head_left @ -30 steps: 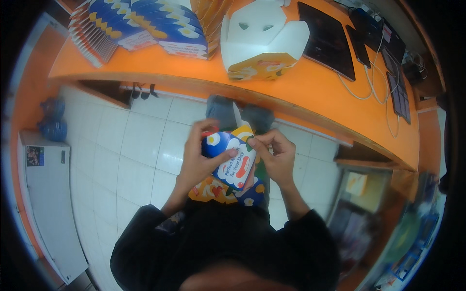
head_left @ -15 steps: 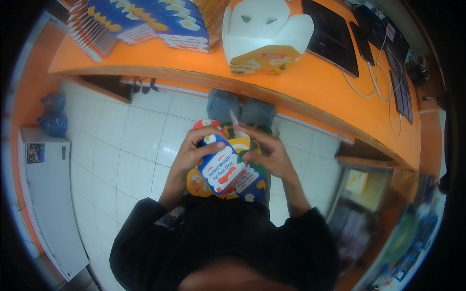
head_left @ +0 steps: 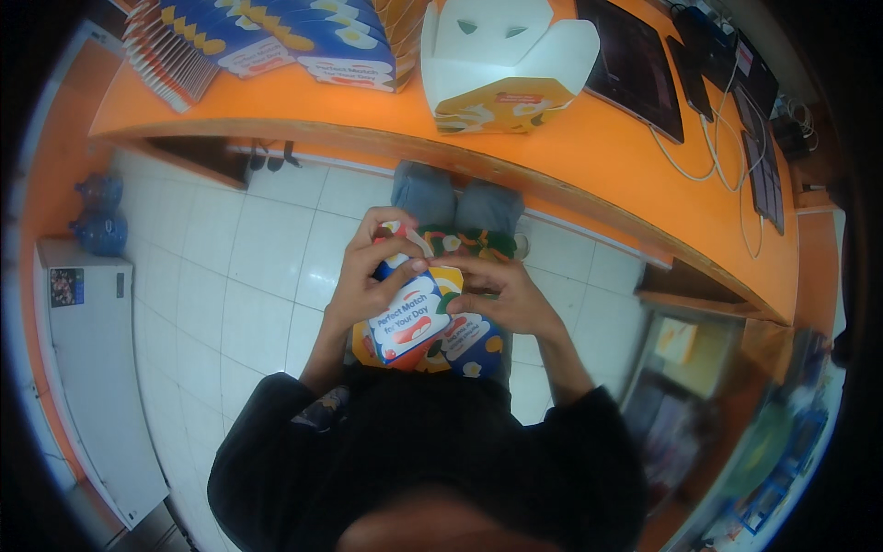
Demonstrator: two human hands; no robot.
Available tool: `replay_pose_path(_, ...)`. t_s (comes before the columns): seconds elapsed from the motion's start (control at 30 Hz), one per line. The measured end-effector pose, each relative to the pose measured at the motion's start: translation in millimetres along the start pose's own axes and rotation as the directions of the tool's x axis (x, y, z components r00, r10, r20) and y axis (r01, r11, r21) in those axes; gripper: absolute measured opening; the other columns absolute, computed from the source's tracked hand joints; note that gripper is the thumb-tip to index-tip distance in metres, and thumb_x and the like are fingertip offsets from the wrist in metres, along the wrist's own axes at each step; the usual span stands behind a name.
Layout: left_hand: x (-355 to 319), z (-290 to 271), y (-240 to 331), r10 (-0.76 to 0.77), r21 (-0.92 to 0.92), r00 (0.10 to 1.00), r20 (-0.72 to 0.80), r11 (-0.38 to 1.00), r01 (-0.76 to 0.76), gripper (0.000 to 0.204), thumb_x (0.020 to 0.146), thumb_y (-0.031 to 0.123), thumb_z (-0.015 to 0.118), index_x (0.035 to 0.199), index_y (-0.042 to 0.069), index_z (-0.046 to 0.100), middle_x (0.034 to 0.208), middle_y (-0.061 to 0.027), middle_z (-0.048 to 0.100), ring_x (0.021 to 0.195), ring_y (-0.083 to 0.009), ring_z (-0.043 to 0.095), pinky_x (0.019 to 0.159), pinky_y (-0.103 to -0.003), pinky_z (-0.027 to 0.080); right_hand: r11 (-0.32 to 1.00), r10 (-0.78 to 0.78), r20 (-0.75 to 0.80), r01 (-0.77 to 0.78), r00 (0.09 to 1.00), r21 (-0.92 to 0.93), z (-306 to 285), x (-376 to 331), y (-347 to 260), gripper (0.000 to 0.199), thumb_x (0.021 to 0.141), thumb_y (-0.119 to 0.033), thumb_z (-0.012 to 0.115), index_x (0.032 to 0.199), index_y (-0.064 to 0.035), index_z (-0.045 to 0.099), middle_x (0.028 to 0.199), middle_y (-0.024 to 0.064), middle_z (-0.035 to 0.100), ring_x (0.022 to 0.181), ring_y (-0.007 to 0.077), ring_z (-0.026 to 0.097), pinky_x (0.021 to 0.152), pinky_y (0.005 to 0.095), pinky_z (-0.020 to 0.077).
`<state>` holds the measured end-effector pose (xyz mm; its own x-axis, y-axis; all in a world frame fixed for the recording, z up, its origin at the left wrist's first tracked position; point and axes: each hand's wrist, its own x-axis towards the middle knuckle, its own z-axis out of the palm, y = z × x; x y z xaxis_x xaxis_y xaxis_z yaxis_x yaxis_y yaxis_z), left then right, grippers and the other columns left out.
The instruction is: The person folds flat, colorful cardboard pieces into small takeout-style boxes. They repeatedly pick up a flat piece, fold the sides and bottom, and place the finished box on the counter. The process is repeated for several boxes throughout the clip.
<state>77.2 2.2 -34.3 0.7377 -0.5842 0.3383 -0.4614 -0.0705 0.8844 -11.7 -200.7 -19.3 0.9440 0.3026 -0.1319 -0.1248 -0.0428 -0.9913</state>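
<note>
A printed paper takeaway box [head_left: 407, 317] in blue, white and yellow rests over my lap, partly folded. My left hand [head_left: 372, 276] grips its left side, thumb on the front panel and fingers curled over the top edge. From the other side my right hand [head_left: 504, 290] pinches its upper right edge, fingertips meeting near the top. Under and beside it lies more printed card in blue [head_left: 474, 348], and I cannot tell whether it is part of the same box. The box's back is hidden by my fingers.
On the orange counter [head_left: 368, 115] ahead stand rows of blue boxes [head_left: 345, 55] and an open box [head_left: 506, 74] with a white inside. A tablet [head_left: 635, 69], phones and white cables [head_left: 713, 166] lie at the right. A white fridge [head_left: 97, 350] and blue water bottles [head_left: 99, 221] are at the left.
A white flap that stuck up by my right fingers no longer shows. My left fingers have risen over the top edge, and my right hand has shifted slightly left and down.
</note>
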Motion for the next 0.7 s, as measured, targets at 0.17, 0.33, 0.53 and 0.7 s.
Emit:
replay_pose_path(0.17,-0.2,-3.5,-7.9,0.031,0.063,0.994,0.101,0.997,-0.037,0.007,0.083,0.011,0.066,0.085,0.005,0.067,0.089,-0.0111,0.068,0.105,-0.0255,0.060,0.087,-0.035,0.046,0.993,0.090,0.033,-0.088,0.995,-0.079,1.0,-2.5,2.1,0.053,0.086,-0.013,0.067,0.135,-0.0077,0.048,0.101,0.0113,0.069,0.096,0.0134,0.063,0.087,0.0277,0.0481)
replay_pose_path(0.33,-3.1,-6.8,-13.7,-0.048,-0.074,0.999,-0.004,0.996,0.048,0.009,0.086,0.011,0.064,0.086,0.003,0.065,0.087,-0.0104,0.068,0.087,-0.0216,0.066,0.077,-0.030,0.050,0.998,-0.052,-0.062,0.055,0.997,0.044,9.1,1.5,6.9,0.052,0.087,-0.015,0.066,0.135,-0.0062,0.047,0.105,0.0115,0.069,0.098,0.0144,0.064,0.087,0.0280,0.0475)
replay_pose_path(0.53,-4.2,-6.9,-13.7,-0.072,-0.114,0.991,-0.110,0.992,0.059,0.009,0.088,0.009,0.060,0.085,0.001,0.063,0.084,-0.0106,0.068,0.072,-0.0156,0.066,0.061,-0.024,0.050,0.998,-0.034,-0.148,0.028,0.988,-0.048,16.3,-0.5,-3.7,0.039,0.085,-0.013,0.067,0.121,-0.0002,0.059,0.109,0.0137,0.068,0.102,0.0166,0.064,0.088,0.0270,0.0481)
replay_pose_path(0.7,-4.6,-4.4,-4.6,-0.060,-0.046,0.986,-0.153,0.997,0.054,0.006,0.086,0.004,0.061,0.083,-0.001,0.062,0.083,-0.0117,0.067,0.073,-0.0171,0.066,0.063,-0.025,0.050,0.990,-0.034,-0.239,0.001,0.970,-0.138,23.0,-5.9,-14.8,0.031,0.084,-0.010,0.067,0.112,0.0015,0.064,0.101,0.0161,0.069,0.095,0.0167,0.067,0.080,0.0263,0.0511)
